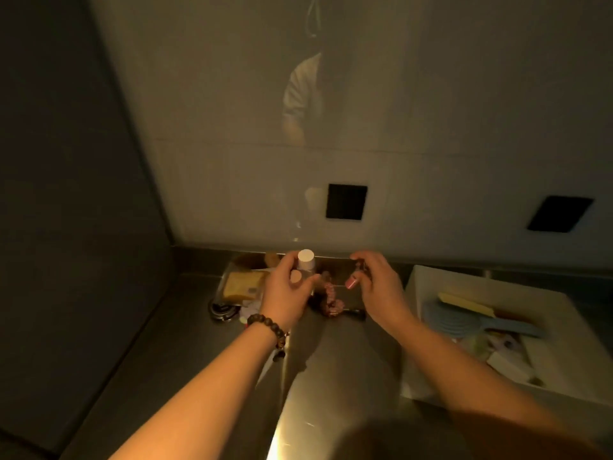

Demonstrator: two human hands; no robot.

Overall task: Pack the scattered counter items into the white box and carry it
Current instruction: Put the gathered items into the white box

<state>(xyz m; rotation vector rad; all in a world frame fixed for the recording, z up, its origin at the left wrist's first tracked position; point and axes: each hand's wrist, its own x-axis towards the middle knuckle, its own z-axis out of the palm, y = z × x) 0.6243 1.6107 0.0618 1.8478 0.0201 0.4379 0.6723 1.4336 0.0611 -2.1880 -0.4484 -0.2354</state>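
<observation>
1. Head view, general: dim, warm light; a steel counter (331,376) runs to a pale glossy wall (431,127) at the far side, with a dark panel (66,161) on the left
2. Left hand (288,287): raised over the far part of the counter, fingers closed around a bottle (306,264) with a white cap; the bottle stands upright in the grasp, cap above the fingers
3. Left wrist: carries a bracelet (265,328) of dark beads
4. Right hand (374,280): raised just right of the left hand, apart from it; fingers curled, with a small dark item (360,265) pinched at the fingertips; the item is too small and blurred to identify
5. Box (428,287): white, on the counter at the right, near the right forearm, open on top
6. Box contents: a blue brush (464,322), a yellow comb (464,302) lying far of the brush, and several pale small items at the near side that cannot be told apart
7. Counter, below and between the hands: a pink scrunchie (330,300) lies on the steel
8. Counter, left of the left hand: a yellow packet (242,287) in clear wrap, and near of it a round metal piece (220,310)
9. Wall: two black plates, one (346,201) beyond the hands and one (559,214) to the far right; a faint reflection of a person in a pale top shows on the gloss
</observation>
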